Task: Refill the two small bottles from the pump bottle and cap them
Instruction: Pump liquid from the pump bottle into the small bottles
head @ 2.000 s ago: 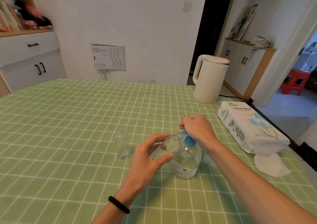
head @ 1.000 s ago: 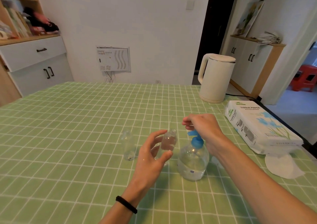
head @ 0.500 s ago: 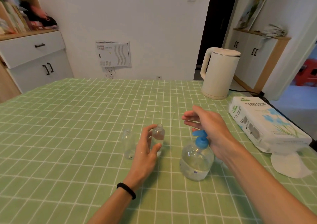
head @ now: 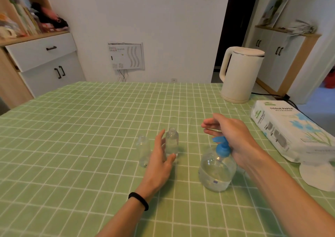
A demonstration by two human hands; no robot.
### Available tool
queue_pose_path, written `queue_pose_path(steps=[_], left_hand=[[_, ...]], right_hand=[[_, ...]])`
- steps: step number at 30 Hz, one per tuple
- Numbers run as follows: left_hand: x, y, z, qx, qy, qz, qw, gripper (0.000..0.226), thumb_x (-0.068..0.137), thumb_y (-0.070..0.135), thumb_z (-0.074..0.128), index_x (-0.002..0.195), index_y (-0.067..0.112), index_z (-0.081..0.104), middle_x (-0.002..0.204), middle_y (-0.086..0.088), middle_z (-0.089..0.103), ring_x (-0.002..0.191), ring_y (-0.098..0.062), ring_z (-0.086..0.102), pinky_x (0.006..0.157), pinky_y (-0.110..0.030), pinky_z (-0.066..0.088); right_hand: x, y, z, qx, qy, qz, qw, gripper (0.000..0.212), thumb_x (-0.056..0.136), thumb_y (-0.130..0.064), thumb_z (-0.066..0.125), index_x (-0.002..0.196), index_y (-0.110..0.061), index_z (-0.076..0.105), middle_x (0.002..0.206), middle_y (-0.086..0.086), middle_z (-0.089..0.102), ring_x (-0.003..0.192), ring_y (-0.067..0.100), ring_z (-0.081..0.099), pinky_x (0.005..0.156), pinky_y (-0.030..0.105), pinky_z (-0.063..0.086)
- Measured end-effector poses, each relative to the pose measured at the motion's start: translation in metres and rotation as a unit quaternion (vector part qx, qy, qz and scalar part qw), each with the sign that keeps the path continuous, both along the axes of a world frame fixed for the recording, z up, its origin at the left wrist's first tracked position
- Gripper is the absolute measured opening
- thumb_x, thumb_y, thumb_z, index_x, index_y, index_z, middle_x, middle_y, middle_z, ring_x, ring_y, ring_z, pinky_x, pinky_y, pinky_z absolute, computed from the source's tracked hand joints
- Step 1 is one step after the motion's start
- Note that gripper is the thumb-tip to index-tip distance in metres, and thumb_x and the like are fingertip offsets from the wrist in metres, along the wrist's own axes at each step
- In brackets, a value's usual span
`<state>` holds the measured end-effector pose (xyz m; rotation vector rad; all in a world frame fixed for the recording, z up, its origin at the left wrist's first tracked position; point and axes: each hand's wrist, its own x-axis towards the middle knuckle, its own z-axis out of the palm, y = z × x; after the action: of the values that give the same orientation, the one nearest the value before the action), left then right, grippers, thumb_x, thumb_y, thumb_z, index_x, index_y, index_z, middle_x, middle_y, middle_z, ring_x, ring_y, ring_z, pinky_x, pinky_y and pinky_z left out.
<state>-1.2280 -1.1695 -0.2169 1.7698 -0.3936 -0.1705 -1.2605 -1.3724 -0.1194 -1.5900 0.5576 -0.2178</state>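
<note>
1. Here, in the head view, taken with the pump bottle as landmark: standing upright on the green checked tablecloth, about half full of clear liquid, blue pump head pointing to its left.
2. Left of the pump bottle, a small bottle standing upright, uncapped, with some clear liquid visible inside.
3. Further left of the pump bottle, just beside the first, a second small bottle, also upright and uncapped, looking nearly empty.
4. Left hand between the two small bottles and in front of them, fingers spread and loose, thumb near the base of the nearer bottle; contact or not, hard to tell, but no real hold on it.
5. Right hand just above and behind the pump head, open, fingers extended to the left, holding nothing.
6. Behind and to the right of the pump bottle, a white kettle; to its right, a pack of tissue paper. No caps clearly visible anywhere.
7. Step in hand, as a judgement: first small bottle filled and set down, change over to the second one.
8. Next move, probably: taking the emptier bottle with the left hand, bringing its narrow mouth exactly under the nozzle, then pressing the pump with the right hand; careful alignment needed, otherwise liquid on the cloth.
</note>
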Motion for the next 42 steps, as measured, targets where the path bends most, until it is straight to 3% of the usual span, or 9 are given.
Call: queue_pose_path(steps=[6,11,16,19,23,27,31,37,42], left_hand=[[-0.046,0.013,0.000,0.076,-0.053,-0.012,0.996,0.081,0.103,0.015,0.063,0.149,0.056,0.010,0.144,0.054,0.020,0.138,0.026,0.024,0.125,-0.016,0.021],[-0.062,0.035,0.007,0.065,-0.129,0.120,0.982,0.051,0.095,0.012,0.074,0.126,0.044,0.049,0.126,0.023,0.056,0.114,0.011,0.056,0.097,-0.023,0.055],[-0.030,0.054,0.011,0.101,-0.207,0.269,0.935,0.063,0.084,0.014,0.086,0.132,0.014,0.044,0.124,-0.001,0.043,0.107,-0.020,0.051,0.093,-0.031,0.048],[-0.014,0.056,0.004,0.120,-0.162,0.209,0.957,0.084,0.084,0.025,0.087,0.145,0.007,0.031,0.138,-0.003,0.035,0.124,-0.024,0.046,0.107,-0.037,0.046],[-0.005,0.056,-0.003,0.079,-0.139,0.143,0.977,0.072,0.092,0.023,0.080,0.137,0.037,0.025,0.135,0.002,0.049,0.121,-0.005,0.056,0.100,-0.009,0.046],[-0.003,0.057,-0.004,0.064,-0.147,0.153,0.975,0.052,0.096,0.014,0.073,0.130,0.029,0.036,0.126,0.007,0.061,0.118,-0.003,0.062,0.105,-0.030,0.052],[-0.011,0.057,0.004,0.042,-0.176,0.139,0.974,0.051,0.092,0.013,0.077,0.127,0.031,0.045,0.123,0.018,0.064,0.115,0.004,0.063,0.104,-0.027,0.051],[-0.029,0.040,0.033,0.031,-0.244,0.050,0.968,0.047,0.087,0.032,0.080,0.131,0.029,0.062,0.126,0.024,0.069,0.117,-0.001,0.066,0.102,-0.013,0.047],[-0.034,0.017,0.048,0.036,-0.257,-0.014,0.966,0.048,0.089,0.020,0.083,0.133,0.031,0.068,0.125,0.018,0.071,0.118,-0.002,0.065,0.101,-0.007,0.042]], right_hand=[[0.000,0.001,0.002,-0.007,0.014,0.001,1.000,0.032,0.107,-0.028,0.057,0.098,-0.013,0.084,0.092,-0.003,0.087,0.096,0.014,0.082,0.072,0.028,0.056],[0.001,0.001,0.004,-0.035,0.052,0.011,0.998,0.035,0.108,-0.031,0.055,0.097,-0.011,0.082,0.086,-0.003,0.086,0.094,0.017,0.081,0.076,0.033,0.056],[0.002,0.001,0.004,-0.052,0.070,0.013,0.996,0.037,0.107,-0.033,0.055,0.097,-0.010,0.082,0.085,-0.001,0.086,0.095,0.021,0.081,0.081,0.035,0.057],[0.002,0.001,0.004,-0.063,0.076,0.016,0.995,0.038,0.107,-0.035,0.055,0.096,-0.011,0.082,0.084,-0.003,0.086,0.097,0.021,0.081,0.091,0.039,0.059],[0.001,-0.002,0.002,-0.081,0.094,0.027,0.992,0.043,0.107,-0.042,0.052,0.097,-0.013,0.083,0.082,-0.005,0.085,0.095,0.019,0.082,0.102,0.040,0.059],[0.002,-0.003,0.003,-0.077,0.125,0.029,0.989,0.050,0.107,-0.047,0.051,0.098,-0.009,0.082,0.078,0.000,0.085,0.089,0.020,0.083,0.097,0.037,0.061],[-0.001,-0.003,0.003,-0.087,0.143,0.022,0.986,0.053,0.107,-0.050,0.049,0.096,-0.009,0.081,0.077,0.002,0.084,0.093,0.025,0.083,0.103,0.042,0.061],[-0.002,-0.001,0.012,-0.089,0.136,0.016,0.987,0.051,0.108,-0.051,0.045,0.100,-0.016,0.081,0.082,-0.007,0.085,0.078,0.007,0.080,0.069,0.030,0.047],[-0.001,-0.002,0.021,-0.138,0.079,0.010,0.987,0.049,0.110,-0.046,0.044,0.094,-0.018,0.081,0.078,-0.010,0.083,0.092,0.012,0.078,0.081,0.030,0.054]])
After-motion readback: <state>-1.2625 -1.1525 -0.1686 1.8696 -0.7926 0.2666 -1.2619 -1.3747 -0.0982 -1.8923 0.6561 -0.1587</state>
